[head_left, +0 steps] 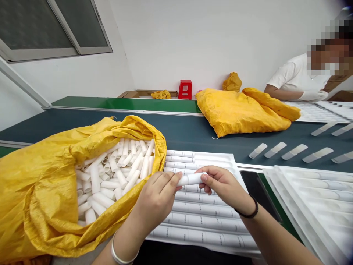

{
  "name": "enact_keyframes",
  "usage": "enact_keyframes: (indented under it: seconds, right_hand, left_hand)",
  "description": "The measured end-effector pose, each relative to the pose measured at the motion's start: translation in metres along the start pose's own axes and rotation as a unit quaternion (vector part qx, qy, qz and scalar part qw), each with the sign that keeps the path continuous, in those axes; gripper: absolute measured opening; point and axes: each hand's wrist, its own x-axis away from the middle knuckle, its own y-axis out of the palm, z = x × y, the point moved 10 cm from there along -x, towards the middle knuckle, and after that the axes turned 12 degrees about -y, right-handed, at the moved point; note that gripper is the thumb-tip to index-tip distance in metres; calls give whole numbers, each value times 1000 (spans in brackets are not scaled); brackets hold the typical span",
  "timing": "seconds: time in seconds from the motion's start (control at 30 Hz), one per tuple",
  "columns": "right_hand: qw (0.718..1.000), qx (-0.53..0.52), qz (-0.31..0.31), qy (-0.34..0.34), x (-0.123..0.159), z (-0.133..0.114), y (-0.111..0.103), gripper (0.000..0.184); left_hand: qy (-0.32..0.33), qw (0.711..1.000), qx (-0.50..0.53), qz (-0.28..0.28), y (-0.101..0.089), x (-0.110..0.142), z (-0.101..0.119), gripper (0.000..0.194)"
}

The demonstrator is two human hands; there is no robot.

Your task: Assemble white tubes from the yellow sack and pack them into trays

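A short white plastic tube (pixel 191 179) is held level between my two hands, with a seam or step near its middle. My left hand (pixel 157 198) closes on the left end, its fingers covering that tip. On the right end, my right hand (pixel 220 183) pinches with thumb and fingers. Directly below lies a white tray (pixel 215 160) with rows of white tubes (pixel 204 219) bearing small dark print. To the left, a yellow woven bag (pixel 49 187) gapes open, full of loose white tubes (pixel 117 165).
Beyond runs a dark conveyor belt (pixel 179 130) carrying a folded yellow bag (pixel 242 112) and several upright translucent tubes (pixel 294 151). Stacked trays (pixel 286 209) of tubes stand at right, beside a black flat object (pixel 256 191). A gloved co-worker (pixel 292 79) works across the belt.
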Motion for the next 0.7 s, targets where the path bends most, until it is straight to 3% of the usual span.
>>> enact_keyframes:
  seconds: [0.1, 0.17, 0.27, 0.37, 0.47, 0.6, 0.7]
  right_hand:
    - [999, 36, -1, -22, 0, -3, 0, 38]
    - [989, 112, -8, -93, -1, -17, 1, 32]
    - [943, 227, -17, -242, 4, -45, 7, 24]
    - [917, 254, -25, -305, 8, -54, 11, 24]
    - [927, 248, -20, -281, 5, -50, 8, 21]
    - [962, 184, -12, -201, -1, -37, 5, 20]
    - [976, 150, -13, -160, -3, -29, 5, 23]
  left_hand:
    - [-41, 998, 16, -43, 9, -2, -8, 33]
    - [-77, 993, 41, -77, 14, -3, -15, 30]
    - [-114, 983, 96, -103, 17, -4, -21, 24]
    - [-114, 983, 108, -90, 13, -3, -20, 23]
    - [-87, 991, 86, -55, 9, -1, -15, 24]
    - [-39, 998, 54, -8, 7, 3, -8, 29]
    - [-38, 998, 41, -13, 11, 3, -9, 29]
